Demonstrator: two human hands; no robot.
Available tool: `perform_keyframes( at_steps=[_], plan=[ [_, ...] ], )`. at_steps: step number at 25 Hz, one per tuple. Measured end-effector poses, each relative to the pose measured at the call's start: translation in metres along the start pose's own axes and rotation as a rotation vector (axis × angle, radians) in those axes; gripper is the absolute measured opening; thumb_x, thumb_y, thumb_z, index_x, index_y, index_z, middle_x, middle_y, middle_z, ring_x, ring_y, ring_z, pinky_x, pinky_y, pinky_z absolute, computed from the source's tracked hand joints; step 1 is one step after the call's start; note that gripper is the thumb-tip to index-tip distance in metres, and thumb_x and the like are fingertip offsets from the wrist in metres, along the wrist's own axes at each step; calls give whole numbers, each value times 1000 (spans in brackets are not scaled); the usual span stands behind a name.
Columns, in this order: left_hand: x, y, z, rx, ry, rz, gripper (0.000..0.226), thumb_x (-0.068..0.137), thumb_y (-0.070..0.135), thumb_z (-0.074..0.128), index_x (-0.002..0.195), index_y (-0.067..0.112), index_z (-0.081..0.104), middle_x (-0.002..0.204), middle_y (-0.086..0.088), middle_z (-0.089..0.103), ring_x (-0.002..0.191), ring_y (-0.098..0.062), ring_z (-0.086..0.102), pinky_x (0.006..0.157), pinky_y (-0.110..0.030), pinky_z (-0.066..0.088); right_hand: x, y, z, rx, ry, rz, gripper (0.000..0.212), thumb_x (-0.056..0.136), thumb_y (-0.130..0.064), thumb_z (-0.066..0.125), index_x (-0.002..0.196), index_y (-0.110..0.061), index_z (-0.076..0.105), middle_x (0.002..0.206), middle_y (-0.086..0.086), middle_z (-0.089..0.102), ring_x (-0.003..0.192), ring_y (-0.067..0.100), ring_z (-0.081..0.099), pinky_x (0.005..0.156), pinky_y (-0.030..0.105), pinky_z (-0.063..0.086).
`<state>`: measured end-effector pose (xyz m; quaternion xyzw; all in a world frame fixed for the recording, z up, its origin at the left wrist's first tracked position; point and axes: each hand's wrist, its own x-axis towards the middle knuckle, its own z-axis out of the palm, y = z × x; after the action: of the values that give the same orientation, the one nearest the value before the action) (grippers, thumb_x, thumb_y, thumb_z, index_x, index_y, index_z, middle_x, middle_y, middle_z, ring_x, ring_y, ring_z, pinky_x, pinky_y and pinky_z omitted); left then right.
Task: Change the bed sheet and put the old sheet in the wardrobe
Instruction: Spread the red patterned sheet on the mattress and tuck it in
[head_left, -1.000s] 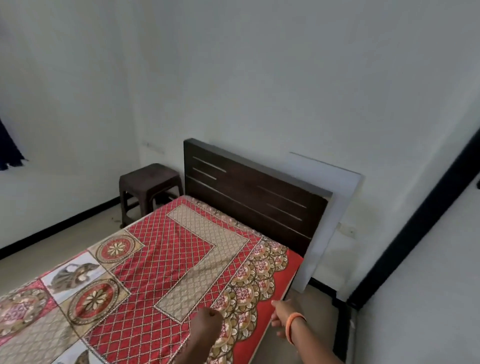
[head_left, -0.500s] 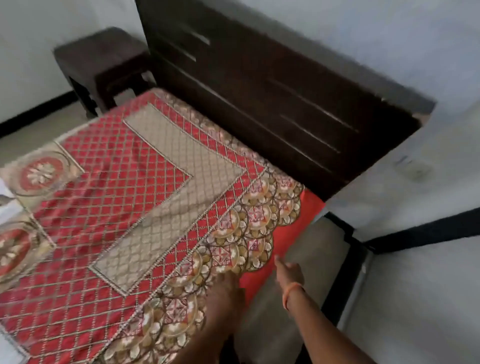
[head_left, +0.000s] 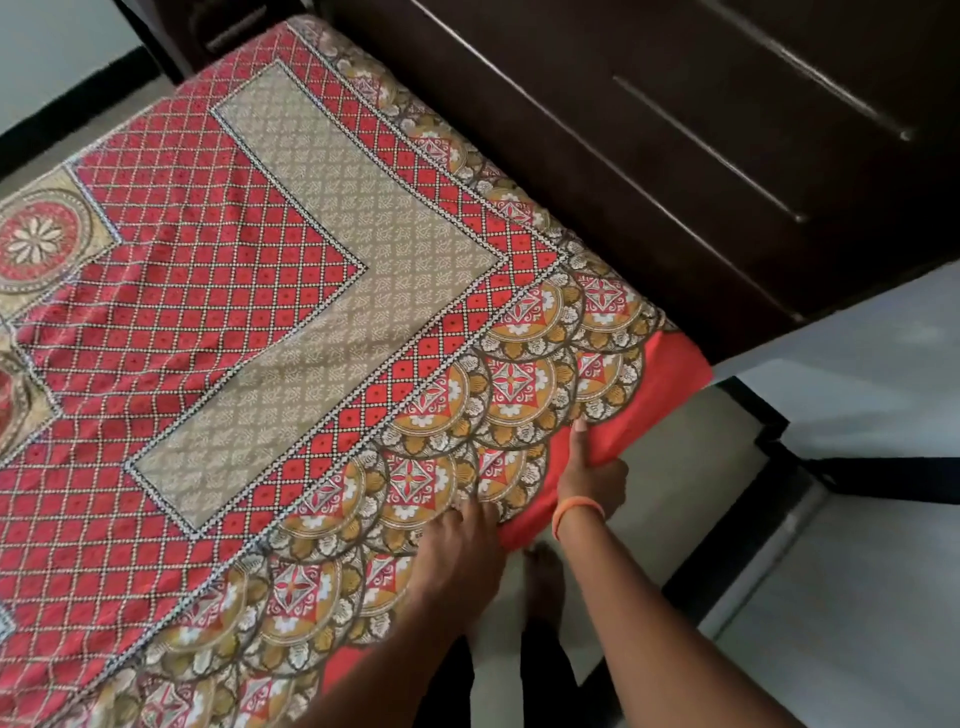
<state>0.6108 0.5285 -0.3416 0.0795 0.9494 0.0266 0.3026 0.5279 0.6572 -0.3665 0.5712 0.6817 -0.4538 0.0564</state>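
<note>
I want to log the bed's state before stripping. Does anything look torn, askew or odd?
Nothing stands out. The patterned sheet lies flat and whole up to the headboard. The right hand grips its red side edge; the left hand rests on top.

Bed sheet (head_left: 270, 291) cut off left/bottom — right hand (head_left: 589, 480) fingers hidden (under sheet edge); headboard (head_left: 675, 130) cropped top.

From here I count one patterned bed sheet (head_left: 291, 322) on one bed, one dark headboard (head_left: 675, 130), two hands, one orange wristband (head_left: 576, 512), and one bare foot (head_left: 543, 582) on the floor.
</note>
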Motion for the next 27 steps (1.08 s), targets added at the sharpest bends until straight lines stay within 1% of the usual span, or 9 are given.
perform_keyframes(
  at_steps=[2, 8, 12, 15, 17, 19, 22, 24, 27],
  plan=[
    [-4, 9, -3, -20, 14, 53, 29, 101, 25, 35, 127, 14, 41, 120, -8, 53, 101, -27, 59, 83, -40, 52, 7, 1, -6, 3, -28, -119, 60, 91, -55, 55, 101, 3, 65, 101, 21, 68, 92, 37, 65, 68, 31, 40],
    [-13, 34, 5, -17, 8, 97, 28, 104, 22, 29, 128, 13, 41, 116, -8, 54, 97, -27, 61, 69, -38, 48, 35, 24, -41, -94, -237, -240, 48, 97, -47, 50, 78, -4, 63, 75, 14, 61, 80, 34, 62, 61, 28, 32],
    [-6, 51, 15, -11, -76, 205, 29, 100, 22, 38, 122, 11, 52, 110, -9, 62, 93, -30, 68, 50, -30, 43, 49, 31, -35, -64, -194, -57, 65, 76, -66, 64, 92, -4, 59, 91, 16, 65, 85, 37, 66, 73, 47, 55],
    [-2, 69, 13, -148, 100, 370, 16, 94, 21, 50, 99, 13, 63, 85, -5, 67, 66, -27, 68, 40, -23, 30, 53, 7, -53, 36, 93, -5, 38, 87, -14, 63, 120, -3, 49, 125, 21, 53, 108, 39, 58, 91, 42, 49],
    [21, 73, 1, -252, 407, 359, 9, 88, 17, 56, 92, 11, 61, 84, -8, 62, 67, -27, 59, 50, -31, 43, 61, -19, -57, 57, 177, -248, 38, 87, -1, 55, 124, -1, 49, 131, 21, 47, 115, 37, 53, 95, 40, 43],
    [49, 69, -22, -239, 509, 196, 29, 90, 22, 54, 117, 10, 58, 112, -12, 60, 93, -30, 55, 75, -42, 51, 69, -50, -44, 66, 124, -298, 45, 94, -22, 57, 131, -1, 44, 135, 22, 44, 119, 35, 51, 100, 44, 43],
    [85, 63, -39, -136, 389, 125, 65, 96, 45, 46, 151, 15, 29, 157, -16, 28, 142, -38, 27, 115, -51, 29, 90, -77, -26, 150, 9, 131, 79, 93, -64, 41, 142, -3, 33, 144, 22, 43, 128, 39, 47, 103, 50, 40],
    [95, 66, -27, -70, 300, 167, 81, 96, 57, 38, 157, 12, 9, 163, -19, 4, 150, -41, 1, 121, -55, 9, 100, -83, -26, 69, 0, 70, 75, 96, -62, 34, 140, -1, 37, 139, 21, 50, 124, 36, 53, 97, 43, 44],
    [95, 81, -7, -40, 326, 112, 91, 93, 64, 32, 157, 7, 2, 162, -24, -6, 149, -44, -9, 120, -58, 1, 114, -79, -40, -29, 39, -133, 52, 106, -39, 29, 131, 1, 50, 133, 18, 56, 122, 31, 55, 90, 33, 43]
  ],
)
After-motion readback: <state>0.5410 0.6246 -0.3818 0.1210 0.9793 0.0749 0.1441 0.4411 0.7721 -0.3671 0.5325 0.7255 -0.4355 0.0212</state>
